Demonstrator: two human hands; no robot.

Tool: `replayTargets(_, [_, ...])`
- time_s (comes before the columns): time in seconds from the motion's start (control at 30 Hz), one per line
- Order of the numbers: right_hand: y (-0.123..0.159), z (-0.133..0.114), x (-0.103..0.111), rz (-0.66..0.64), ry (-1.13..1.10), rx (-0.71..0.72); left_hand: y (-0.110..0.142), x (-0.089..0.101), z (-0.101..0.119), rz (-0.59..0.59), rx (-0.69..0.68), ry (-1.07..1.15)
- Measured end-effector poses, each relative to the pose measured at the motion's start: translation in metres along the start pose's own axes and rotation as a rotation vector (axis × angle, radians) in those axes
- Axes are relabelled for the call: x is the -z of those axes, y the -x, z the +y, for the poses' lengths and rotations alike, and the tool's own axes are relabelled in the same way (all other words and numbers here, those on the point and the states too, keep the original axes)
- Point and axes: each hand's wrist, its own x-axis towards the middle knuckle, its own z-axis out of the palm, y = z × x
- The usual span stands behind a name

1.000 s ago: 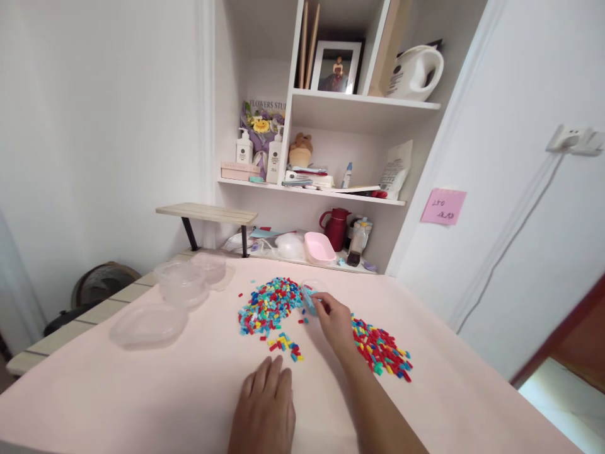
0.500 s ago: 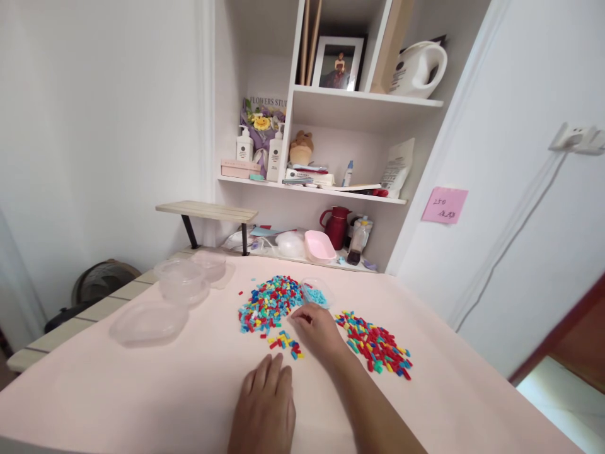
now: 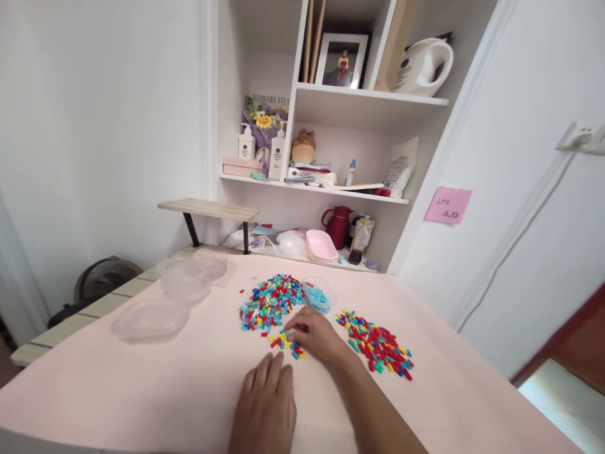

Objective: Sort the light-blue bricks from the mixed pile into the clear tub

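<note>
My left hand (image 3: 265, 403) lies flat on the pink table cover with its fingers stretched forward, holding nothing. My right hand (image 3: 316, 333) is curled, thumb and forefinger bent together at a small group of mixed bricks (image 3: 283, 341). Anything between those fingertips is too small to make out. Just behind that group spreads a large heap of tiny coloured toy bricks (image 3: 271, 299), many of them blue. A clear plastic tub (image 3: 331, 291) beside the heap contains light blue bricks (image 3: 317, 296). Right of my forearm lies another pile, mostly red bricks (image 3: 380, 347).
Several clear plastic containers (image 3: 151, 320) stand on the left of the pink table cover (image 3: 189, 391). At the back are a small raised wooden shelf (image 3: 208, 208), a pink tray (image 3: 321, 247), a red jug (image 3: 338, 227) and a bottle (image 3: 360, 241). White shelving (image 3: 359, 94) rises behind.
My right hand has moved slightly back towards me, from beside the clear tub and large heap to the small group of bricks. My left hand stays in place.
</note>
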Motion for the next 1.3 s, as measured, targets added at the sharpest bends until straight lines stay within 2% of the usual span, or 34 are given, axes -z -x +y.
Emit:
replayTargets(0.33, [-0.004,0.000,-0.006,0.027,0.122,-0.062,-0.001,0.002,0.000,-0.006,-0.011,-0.017])
replayTargets(0.7, [-0.001,-0.001,-0.007,0.070,0.052,-0.150,-0.001,0.001,0.000,-0.003,-0.002,-0.012])
replayTargets(0.8, [-0.002,0.000,-0.004,0.163,0.013,-0.110,-0.001,0.002,0.001,-0.005,0.002,-0.013])
replayTargets(0.9, [-0.004,0.003,0.005,0.370,-0.037,-0.060,-0.001,0.003,0.002,-0.005,0.007,-0.012])
replayTargets(1.0, [-0.005,0.012,0.016,0.610,-0.043,-0.097,-0.001,0.004,0.001,-0.003,0.009,-0.010])
replayTargets(1.07, [-0.005,0.019,0.023,0.706,-0.041,-0.158,-0.002,0.004,0.001,0.002,0.007,-0.009])
replayTargets(1.2, [-0.003,0.028,0.030,0.739,-0.058,-0.265,-0.002,0.003,0.000,0.011,0.001,0.001])
replayTargets(1.3, [-0.002,0.026,0.030,0.745,-0.102,-0.263,-0.001,0.002,0.001,0.002,0.008,0.005])
